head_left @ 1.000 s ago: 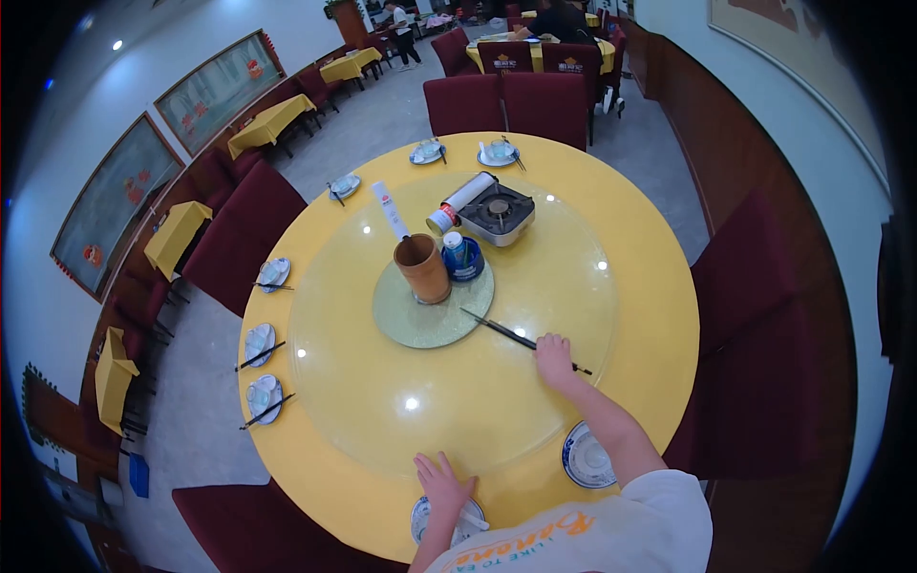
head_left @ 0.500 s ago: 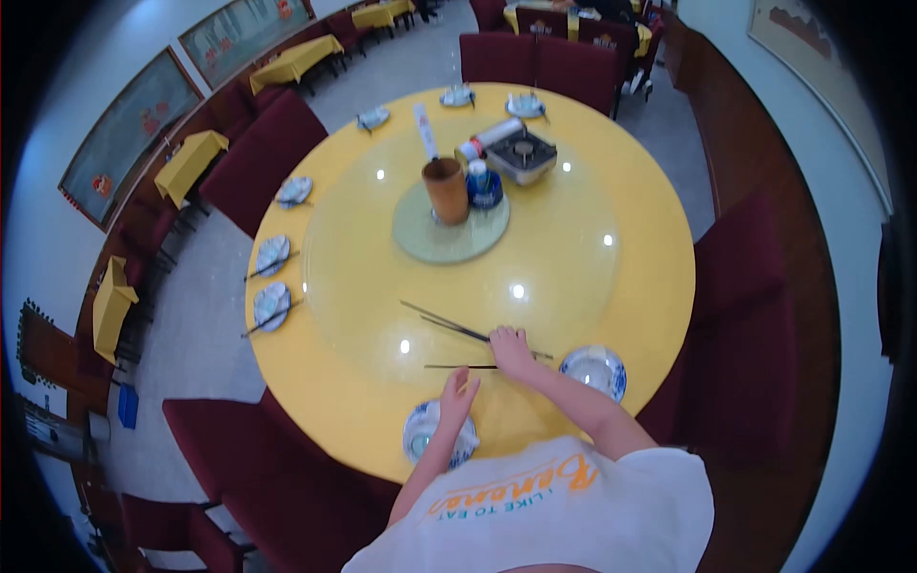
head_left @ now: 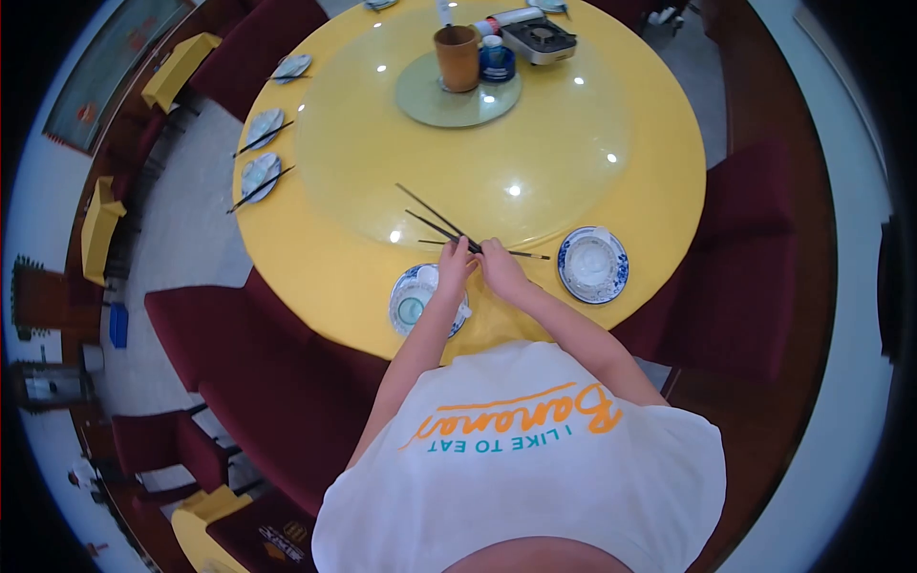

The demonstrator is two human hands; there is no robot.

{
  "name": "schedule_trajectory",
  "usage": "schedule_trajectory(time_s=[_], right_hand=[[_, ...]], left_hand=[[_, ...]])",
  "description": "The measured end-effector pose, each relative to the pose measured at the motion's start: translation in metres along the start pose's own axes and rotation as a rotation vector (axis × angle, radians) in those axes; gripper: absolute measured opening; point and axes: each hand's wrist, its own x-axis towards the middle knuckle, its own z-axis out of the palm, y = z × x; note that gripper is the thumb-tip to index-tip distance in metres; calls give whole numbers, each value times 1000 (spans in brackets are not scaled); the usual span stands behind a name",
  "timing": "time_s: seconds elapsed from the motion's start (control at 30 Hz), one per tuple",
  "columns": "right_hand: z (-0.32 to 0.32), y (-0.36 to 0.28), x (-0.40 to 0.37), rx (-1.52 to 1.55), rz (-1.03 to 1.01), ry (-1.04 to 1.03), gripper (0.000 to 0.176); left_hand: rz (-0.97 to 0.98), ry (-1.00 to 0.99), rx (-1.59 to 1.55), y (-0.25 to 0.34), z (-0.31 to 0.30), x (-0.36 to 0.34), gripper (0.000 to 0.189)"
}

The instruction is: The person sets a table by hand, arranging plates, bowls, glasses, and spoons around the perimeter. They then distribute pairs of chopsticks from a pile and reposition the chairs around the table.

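Several dark chopsticks fan out over the near edge of the table, crossing at my fingers. My right hand is closed around them near the crossing point, and one stick's end pokes out to its right. Close beside it, my left hand pinches the same bundle from the left. Its fingertips are partly hidden among the sticks. Under my left forearm sits a blue-and-white place setting with a glass and a white spoon. Another plate with a bowl lies to the right of my hands.
The round table has a yellow cloth and a glass turntable. Farther back stand a brown wooden cup, a blue container and a portable gas stove. Place settings line the left edge. Maroon chairs surround the table.
My view has tilted down, so the table appears higher. My hands have come together at the chopsticks; the left hand, which was apart with fingers spread, now grips them too.
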Motion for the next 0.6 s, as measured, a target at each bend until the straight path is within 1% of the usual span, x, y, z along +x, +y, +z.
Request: schedule_trajectory(time_s=[0.07, 0.2, 0.33, 0.5, 0.6], right_hand=[[2, -2, -3, 37, 32, 6, 17], [8, 2, -10, 111, 12, 31, 18], [9, 11, -11, 89, -13, 65, 15], [3, 18, -10, 63, -41, 142, 14], [-19, 17, -9, 105, -28, 222, 15]], left_hand=[[-70, -8, -96, -1, 0, 1, 27], [-140, 11, -198, -6, 0, 6, 26], [-133, -22, -361, -20, -6, 18, 30], [-153, -45, -439, -22, -9, 22, 35], [-202, 67, -442, -21, -4, 24, 36]])
